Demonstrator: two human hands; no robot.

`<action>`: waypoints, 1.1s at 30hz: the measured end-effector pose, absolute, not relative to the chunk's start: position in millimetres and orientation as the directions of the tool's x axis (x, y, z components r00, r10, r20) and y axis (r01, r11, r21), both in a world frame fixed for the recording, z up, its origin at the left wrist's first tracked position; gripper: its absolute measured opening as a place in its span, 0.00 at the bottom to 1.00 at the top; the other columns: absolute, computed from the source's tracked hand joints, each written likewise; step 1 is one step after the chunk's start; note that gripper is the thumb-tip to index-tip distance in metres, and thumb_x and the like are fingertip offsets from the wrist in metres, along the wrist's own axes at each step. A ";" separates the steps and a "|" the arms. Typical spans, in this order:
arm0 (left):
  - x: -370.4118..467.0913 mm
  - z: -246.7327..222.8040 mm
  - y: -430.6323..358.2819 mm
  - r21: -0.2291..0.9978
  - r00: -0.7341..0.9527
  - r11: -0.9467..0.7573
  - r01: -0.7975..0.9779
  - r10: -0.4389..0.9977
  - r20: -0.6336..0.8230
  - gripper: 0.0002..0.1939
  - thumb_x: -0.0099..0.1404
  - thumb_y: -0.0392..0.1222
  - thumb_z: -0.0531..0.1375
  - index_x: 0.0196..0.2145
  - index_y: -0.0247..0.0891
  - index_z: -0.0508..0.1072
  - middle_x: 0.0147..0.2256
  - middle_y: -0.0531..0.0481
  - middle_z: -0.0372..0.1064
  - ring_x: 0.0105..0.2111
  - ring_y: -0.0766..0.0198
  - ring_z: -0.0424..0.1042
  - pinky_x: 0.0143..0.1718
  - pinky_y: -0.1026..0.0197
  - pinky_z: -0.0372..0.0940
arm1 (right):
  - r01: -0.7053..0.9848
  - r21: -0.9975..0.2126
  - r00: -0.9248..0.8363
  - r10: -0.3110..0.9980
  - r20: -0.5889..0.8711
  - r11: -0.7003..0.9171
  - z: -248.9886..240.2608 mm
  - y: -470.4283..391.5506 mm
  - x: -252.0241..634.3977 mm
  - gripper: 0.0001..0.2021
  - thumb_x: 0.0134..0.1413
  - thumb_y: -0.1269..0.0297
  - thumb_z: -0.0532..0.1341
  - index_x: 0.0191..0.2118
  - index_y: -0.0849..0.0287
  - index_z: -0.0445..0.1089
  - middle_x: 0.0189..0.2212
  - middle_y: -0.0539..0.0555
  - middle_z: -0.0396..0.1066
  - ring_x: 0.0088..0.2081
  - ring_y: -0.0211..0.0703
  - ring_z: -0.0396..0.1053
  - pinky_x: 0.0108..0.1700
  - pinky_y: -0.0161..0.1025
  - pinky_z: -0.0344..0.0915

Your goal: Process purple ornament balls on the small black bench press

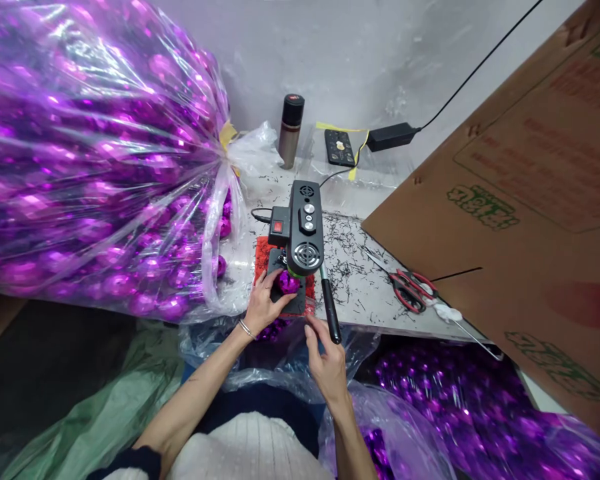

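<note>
A shiny purple faceted bauble [289, 283] sits under the head of a small black hand press [306, 227]. My left hand [267, 301] grips this bauble between thumb and fingers from the left side. The press has a red switch, silver buttons and a black lever handle [331, 310] slanting down on its right. Just left of and below that handle is my right hand [325, 357], its thumb and index finger brought close together. Whatever may be between them is too small to make out. A red mat [261, 252] lies beneath the press.
A big clear bag [130, 167] of purple baubles fills the left. Behind the press stand a bottle [291, 130], a phone [339, 147] and a power adapter [393, 137]. Scissors [405, 287] lie beside a cardboard box [520, 200]. Black scraps litter the table [347, 267]. More purple baubles [460, 393] sit below.
</note>
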State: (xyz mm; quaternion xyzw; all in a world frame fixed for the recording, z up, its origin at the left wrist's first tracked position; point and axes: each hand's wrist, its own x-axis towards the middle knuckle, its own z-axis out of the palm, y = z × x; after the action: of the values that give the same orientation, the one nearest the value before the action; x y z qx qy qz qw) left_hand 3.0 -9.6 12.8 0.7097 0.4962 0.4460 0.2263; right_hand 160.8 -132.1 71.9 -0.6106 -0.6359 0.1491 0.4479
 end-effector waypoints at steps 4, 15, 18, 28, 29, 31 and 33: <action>1.4 11.6 -7.7 0.761 0.139 -0.435 0.482 0.895 0.423 0.31 0.64 0.52 0.71 0.59 0.41 0.69 0.54 0.41 0.77 0.57 0.47 0.76 0.62 0.40 0.70 | 0.684 -0.677 0.190 0.829 0.526 0.273 83.1 -125.6 160.3 0.21 0.68 0.70 0.58 0.63 0.52 0.69 0.50 0.58 0.80 0.47 0.44 0.81 0.44 0.39 0.81; -0.3 15.2 -4.9 0.822 0.166 -0.395 0.410 0.918 0.359 0.30 0.61 0.50 0.73 0.57 0.41 0.69 0.53 0.41 0.76 0.55 0.48 0.78 0.58 0.43 0.72 | 0.710 -0.340 -0.016 0.497 0.867 0.616 148.0 -61.5 154.5 0.09 0.71 0.58 0.56 0.42 0.55 0.71 0.33 0.54 0.76 0.32 0.41 0.73 0.32 0.40 0.68; 0.4 15.2 -5.8 0.833 0.158 -0.384 0.398 0.923 0.350 0.30 0.61 0.51 0.73 0.56 0.41 0.69 0.52 0.41 0.77 0.55 0.47 0.78 0.58 0.42 0.72 | 0.673 -0.376 0.080 0.443 0.893 0.637 131.6 -52.5 143.9 0.17 0.73 0.63 0.50 0.29 0.54 0.62 0.23 0.49 0.68 0.23 0.36 0.60 0.29 0.40 0.56; -0.9 16.5 -7.1 0.832 0.168 -0.388 0.397 0.922 0.349 0.31 0.61 0.51 0.72 0.58 0.41 0.68 0.53 0.40 0.77 0.55 0.47 0.77 0.59 0.41 0.71 | 0.672 -0.409 0.195 0.385 0.902 0.617 85.3 -49.6 137.3 0.18 0.73 0.61 0.47 0.28 0.52 0.59 0.20 0.47 0.63 0.21 0.38 0.58 0.30 0.44 0.56; -1.0 16.7 -7.1 0.832 0.172 -0.389 0.396 0.921 0.350 0.31 0.62 0.52 0.72 0.58 0.41 0.68 0.53 0.40 0.76 0.55 0.47 0.77 0.59 0.41 0.71 | 0.670 -0.409 0.198 0.383 0.902 0.619 84.6 -49.8 137.2 0.18 0.73 0.61 0.47 0.28 0.52 0.59 0.21 0.47 0.63 0.21 0.38 0.58 0.30 0.44 0.56; -1.1 16.8 -7.0 0.830 0.175 -0.400 0.389 0.917 0.359 0.31 0.62 0.52 0.72 0.58 0.41 0.68 0.54 0.40 0.76 0.56 0.47 0.77 0.59 0.41 0.71 | 0.663 -0.405 0.199 0.374 0.906 0.629 83.7 -49.7 136.6 0.17 0.73 0.61 0.48 0.28 0.52 0.59 0.21 0.47 0.63 0.21 0.38 0.59 0.31 0.44 0.57; -0.8 17.0 -6.7 0.829 0.174 -0.400 0.390 0.916 0.360 0.31 0.63 0.52 0.72 0.58 0.41 0.68 0.53 0.40 0.76 0.56 0.47 0.77 0.59 0.41 0.71 | 0.661 -0.407 0.206 0.369 0.906 0.631 83.4 -49.3 135.8 0.17 0.73 0.61 0.48 0.29 0.52 0.59 0.21 0.47 0.63 0.21 0.38 0.59 0.31 0.44 0.58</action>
State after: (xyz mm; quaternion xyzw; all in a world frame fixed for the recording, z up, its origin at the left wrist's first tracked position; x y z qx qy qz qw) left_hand -0.8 -6.7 17.0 0.7073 0.4619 0.4469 0.2943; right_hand 135.8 -49.3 83.4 -0.4152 -0.6202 -0.1110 0.6563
